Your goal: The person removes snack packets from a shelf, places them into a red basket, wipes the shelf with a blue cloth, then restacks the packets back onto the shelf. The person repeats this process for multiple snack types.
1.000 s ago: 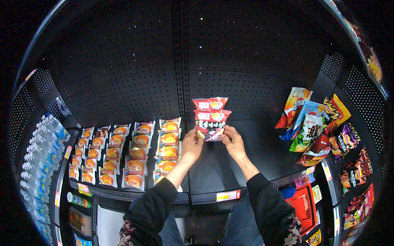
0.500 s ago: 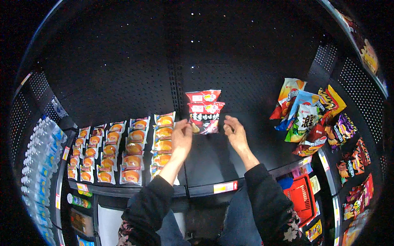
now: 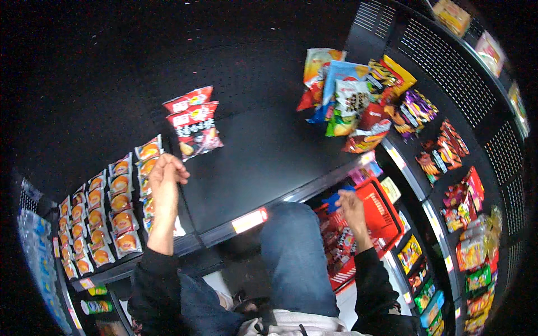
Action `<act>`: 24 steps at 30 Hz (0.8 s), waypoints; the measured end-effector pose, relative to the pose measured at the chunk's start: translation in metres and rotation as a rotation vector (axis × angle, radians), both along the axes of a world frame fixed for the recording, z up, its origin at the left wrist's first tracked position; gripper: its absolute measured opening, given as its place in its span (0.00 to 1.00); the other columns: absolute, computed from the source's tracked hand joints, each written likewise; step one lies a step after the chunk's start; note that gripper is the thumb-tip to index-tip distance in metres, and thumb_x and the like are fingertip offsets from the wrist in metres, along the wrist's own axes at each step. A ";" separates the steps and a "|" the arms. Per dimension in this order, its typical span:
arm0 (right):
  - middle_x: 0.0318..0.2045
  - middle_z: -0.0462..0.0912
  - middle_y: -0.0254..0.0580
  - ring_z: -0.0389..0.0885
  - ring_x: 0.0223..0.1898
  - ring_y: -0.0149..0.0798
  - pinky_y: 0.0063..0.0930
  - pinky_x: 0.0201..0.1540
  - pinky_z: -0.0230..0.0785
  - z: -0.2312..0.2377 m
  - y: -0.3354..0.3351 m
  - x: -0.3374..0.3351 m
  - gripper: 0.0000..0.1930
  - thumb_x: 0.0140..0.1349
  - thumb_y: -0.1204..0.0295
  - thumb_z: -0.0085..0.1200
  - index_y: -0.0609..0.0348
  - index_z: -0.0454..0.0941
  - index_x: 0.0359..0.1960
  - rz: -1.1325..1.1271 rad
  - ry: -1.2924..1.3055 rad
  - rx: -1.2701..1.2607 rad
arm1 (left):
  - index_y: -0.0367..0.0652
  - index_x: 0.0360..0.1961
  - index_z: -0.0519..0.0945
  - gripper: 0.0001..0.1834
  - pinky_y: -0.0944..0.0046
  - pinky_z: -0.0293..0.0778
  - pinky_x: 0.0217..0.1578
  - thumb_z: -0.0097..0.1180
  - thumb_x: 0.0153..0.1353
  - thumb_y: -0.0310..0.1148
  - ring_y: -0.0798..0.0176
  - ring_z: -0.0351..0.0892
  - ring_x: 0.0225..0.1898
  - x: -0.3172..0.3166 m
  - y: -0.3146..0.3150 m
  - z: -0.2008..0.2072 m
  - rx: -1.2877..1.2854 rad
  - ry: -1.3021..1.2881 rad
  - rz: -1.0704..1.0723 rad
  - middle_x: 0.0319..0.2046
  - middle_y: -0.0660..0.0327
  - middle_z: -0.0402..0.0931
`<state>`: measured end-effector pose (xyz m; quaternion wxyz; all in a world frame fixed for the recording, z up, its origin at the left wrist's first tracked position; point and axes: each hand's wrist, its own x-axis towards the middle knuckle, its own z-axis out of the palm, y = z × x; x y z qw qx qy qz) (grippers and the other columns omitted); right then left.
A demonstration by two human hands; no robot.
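A dark shelf [image 3: 258, 157] runs before a black perforated back panel [image 3: 126, 70], with rows of wrapped cakes [image 3: 119, 203] on its left and a cluster of mixed snack bags [image 3: 352, 106] toward its far right. Between these we see two red snack bags, the front one [image 3: 197, 134] overlapping the rear one [image 3: 189, 99], standing just right of the cakes. Their long axis runs near to far across our view, sealed tops pointing far and slightly left, printed faces toward us; how far they lean back we cannot tell.

Our left hand [image 3: 166, 176] is empty, fingers loosely curled, near the front bag's lower left corner but apart from it. Our right hand [image 3: 353, 210] hangs over the red basket [image 3: 374, 197] below the shelf's near right edge, fingers loosely parted and apparently holding nothing. Red packets [image 3: 340, 242] lie jumbled inside. We judge the step in hand to be a reach into the basket, which calls for lowering the right hand past its rim and closing on a single packet
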<state>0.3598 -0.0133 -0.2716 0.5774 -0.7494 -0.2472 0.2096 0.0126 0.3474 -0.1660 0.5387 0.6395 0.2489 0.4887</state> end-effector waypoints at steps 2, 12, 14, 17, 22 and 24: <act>0.36 0.84 0.35 0.80 0.27 0.26 0.23 0.24 0.72 -0.043 -0.043 -0.005 0.13 0.80 0.65 0.53 0.56 0.78 0.59 -0.047 0.122 -0.162 | 0.46 0.34 0.78 0.13 0.72 0.73 0.30 0.44 0.79 0.31 0.74 0.80 0.29 0.001 -0.004 -0.001 -0.034 0.015 0.004 0.28 0.68 0.79; 0.41 0.87 0.72 0.88 0.47 0.66 0.57 0.49 0.79 -0.162 -0.026 -0.053 0.44 0.62 0.31 0.61 0.74 0.86 0.42 -0.081 -0.315 -0.734 | 0.46 0.35 0.80 0.12 0.71 0.72 0.32 0.48 0.78 0.31 0.73 0.79 0.30 0.006 -0.021 -0.012 -0.094 0.065 -0.054 0.32 0.66 0.81; 0.46 0.88 0.69 0.86 0.52 0.68 0.59 0.52 0.78 -0.163 -0.018 -0.054 0.42 0.64 0.34 0.60 0.68 0.80 0.56 -0.044 -0.171 -0.821 | 0.46 0.36 0.80 0.12 0.71 0.72 0.32 0.47 0.78 0.30 0.73 0.79 0.29 0.005 -0.020 -0.015 -0.078 0.069 -0.057 0.32 0.66 0.81; 0.42 0.88 0.70 0.88 0.49 0.65 0.58 0.52 0.78 -0.167 -0.015 -0.055 0.39 0.62 0.34 0.61 0.65 0.89 0.45 -0.111 -0.143 -0.750 | 0.45 0.36 0.80 0.12 0.71 0.72 0.32 0.47 0.78 0.29 0.74 0.79 0.29 0.003 -0.016 -0.016 -0.072 0.075 -0.059 0.32 0.66 0.82; 0.43 0.89 0.66 0.88 0.50 0.67 0.57 0.54 0.78 -0.160 -0.017 -0.057 0.37 0.64 0.34 0.59 0.62 0.89 0.48 -0.180 -0.083 -0.759 | 0.45 0.37 0.80 0.12 0.71 0.73 0.32 0.47 0.78 0.28 0.74 0.79 0.30 0.003 -0.016 -0.016 -0.063 0.075 -0.073 0.33 0.66 0.82; 0.44 0.89 0.66 0.87 0.52 0.66 0.56 0.55 0.78 -0.148 -0.014 -0.058 0.37 0.64 0.35 0.58 0.61 0.88 0.50 -0.160 -0.078 -0.818 | 0.45 0.37 0.80 0.11 0.72 0.73 0.32 0.47 0.78 0.28 0.75 0.80 0.30 0.004 -0.018 -0.016 -0.063 0.080 -0.071 0.33 0.66 0.83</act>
